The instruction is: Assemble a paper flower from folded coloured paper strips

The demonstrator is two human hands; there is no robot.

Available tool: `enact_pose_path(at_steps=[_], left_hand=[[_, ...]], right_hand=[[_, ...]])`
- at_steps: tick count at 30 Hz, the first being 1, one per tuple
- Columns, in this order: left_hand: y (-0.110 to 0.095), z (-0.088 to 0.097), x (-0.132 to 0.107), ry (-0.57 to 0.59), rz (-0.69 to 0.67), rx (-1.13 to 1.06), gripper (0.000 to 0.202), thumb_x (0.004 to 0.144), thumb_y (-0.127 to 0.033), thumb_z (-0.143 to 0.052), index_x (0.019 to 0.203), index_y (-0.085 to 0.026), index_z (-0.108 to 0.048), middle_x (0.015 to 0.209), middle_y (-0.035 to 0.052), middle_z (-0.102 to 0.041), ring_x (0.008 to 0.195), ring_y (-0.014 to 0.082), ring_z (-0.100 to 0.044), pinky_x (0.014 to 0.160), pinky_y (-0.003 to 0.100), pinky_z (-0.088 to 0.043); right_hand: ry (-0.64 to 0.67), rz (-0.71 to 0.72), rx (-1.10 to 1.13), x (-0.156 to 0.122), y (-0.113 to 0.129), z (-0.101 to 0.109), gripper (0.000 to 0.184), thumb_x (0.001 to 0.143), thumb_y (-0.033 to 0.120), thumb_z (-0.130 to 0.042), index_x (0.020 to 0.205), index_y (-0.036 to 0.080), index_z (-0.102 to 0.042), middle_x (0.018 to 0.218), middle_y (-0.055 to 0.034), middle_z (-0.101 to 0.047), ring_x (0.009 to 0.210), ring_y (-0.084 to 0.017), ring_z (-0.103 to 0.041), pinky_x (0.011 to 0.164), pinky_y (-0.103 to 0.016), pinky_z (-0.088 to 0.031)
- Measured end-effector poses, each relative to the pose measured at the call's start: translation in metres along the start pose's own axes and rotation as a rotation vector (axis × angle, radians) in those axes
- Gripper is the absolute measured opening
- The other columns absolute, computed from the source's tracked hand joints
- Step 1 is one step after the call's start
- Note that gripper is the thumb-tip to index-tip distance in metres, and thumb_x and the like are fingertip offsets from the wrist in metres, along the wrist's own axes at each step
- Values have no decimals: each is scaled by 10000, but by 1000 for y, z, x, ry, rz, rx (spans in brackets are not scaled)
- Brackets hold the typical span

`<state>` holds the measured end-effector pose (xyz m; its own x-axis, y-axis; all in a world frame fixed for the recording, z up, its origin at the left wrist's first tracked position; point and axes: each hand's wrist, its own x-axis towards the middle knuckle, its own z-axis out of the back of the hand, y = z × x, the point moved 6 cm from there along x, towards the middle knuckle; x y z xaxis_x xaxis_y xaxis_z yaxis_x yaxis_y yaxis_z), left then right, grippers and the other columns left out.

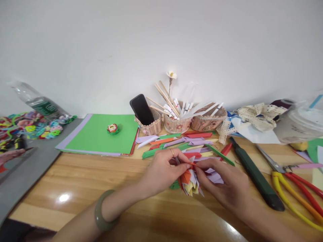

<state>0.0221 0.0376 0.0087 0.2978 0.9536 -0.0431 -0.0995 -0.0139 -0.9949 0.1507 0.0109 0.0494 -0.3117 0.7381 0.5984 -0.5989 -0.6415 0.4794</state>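
Both hands meet over a folded paper flower [189, 183] with orange, white and yellow petals, just above the wooden table. My left hand [165, 169] pinches an orange part at its top between thumb and index finger; a ring is on one finger. From the other side, my right hand [224, 179] closes thumb and index finger on the same orange part. The exact grip is partly hidden by the fingers. Behind the hands lie several folded paper strips [174, 143] in green, lilac, red and orange. A small finished-looking paper flower [112, 128] sits on green paper sheets [88, 134].
Decorated baskets [177, 124] hold a phone [141, 109], sticks and pens against the wall. To the right lie a dark green tool [256, 174], scissors [276, 168], pliers [302, 181], lace [259, 116] and a plastic cup [300, 121]. At left are a bottle [42, 104] and another person's hand [11, 156].
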Motion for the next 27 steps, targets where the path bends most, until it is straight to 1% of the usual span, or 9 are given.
enact_pose_path(at_steps=[4,8,10,13,16,19,22,24,27], left_hand=[[0,2,0,-27,-35,72,54,711,-202,-629,703,-151,-611,659,-2,-629,578,99,-554,546,218,-458],[-4,2,1,-4,-128,146,35,723,-193,-621,729,-158,-617,684,0,-628,618,103,-555,587,224,-464],[-10,3,0,-3,-205,181,19,720,-149,-605,704,-158,-610,695,3,-609,641,105,-551,596,223,-462],[-19,5,-1,-8,-311,199,117,675,-48,-574,631,-155,-594,711,6,-560,664,103,-536,581,208,-448],[-20,5,2,49,-265,75,151,643,-11,-555,587,-149,-584,718,3,-532,659,95,-533,591,205,-445],[-10,4,7,87,-82,-145,107,716,-110,-548,783,-162,-614,770,10,-578,649,96,-551,626,232,-465],[1,-1,10,131,50,-181,145,750,-175,-556,878,-159,-623,814,29,-629,676,113,-574,656,252,-474],[3,-1,12,122,16,-108,76,724,-148,-589,779,-145,-641,776,31,-639,697,127,-580,661,252,-472],[-3,7,12,-9,-150,-5,46,720,-118,-601,711,-144,-638,751,31,-641,725,137,-591,654,244,-477]], right_hand=[[-60,83,-49,-2,3,3,95,772,114,-538,752,205,-555,579,16,-664,461,-99,-595,464,-189,-464],[-63,86,-56,-2,2,2,95,782,123,-530,760,214,-548,569,25,-657,448,-95,-589,454,-185,-454],[-66,99,-56,-2,2,2,93,787,127,-527,757,214,-541,573,23,-661,450,-98,-594,454,-188,-452],[-41,143,-42,-2,5,2,111,793,111,-513,748,212,-528,600,7,-674,466,-105,-608,452,-194,-448],[-14,170,-40,-2,6,2,143,799,79,-495,741,208,-516,618,-9,-677,475,-108,-615,448,-195,-444],[-12,169,-46,-2,3,2,139,815,74,-488,768,204,-510,608,-8,-664,459,-101,-598,425,-188,-432],[-19,193,-51,-3,0,2,155,817,55,-490,816,208,-516,624,-3,-657,498,-106,-607,458,-193,-459],[-30,228,-68,-3,1,1,175,807,44,-505,847,213,-530,717,-26,-671,622,-133,-638,561,-233,-504],[-122,201,-140,-1,0,7,161,784,76,-561,878,207,-562,871,-78,-651,814,-195,-615,704,-328,-500]])
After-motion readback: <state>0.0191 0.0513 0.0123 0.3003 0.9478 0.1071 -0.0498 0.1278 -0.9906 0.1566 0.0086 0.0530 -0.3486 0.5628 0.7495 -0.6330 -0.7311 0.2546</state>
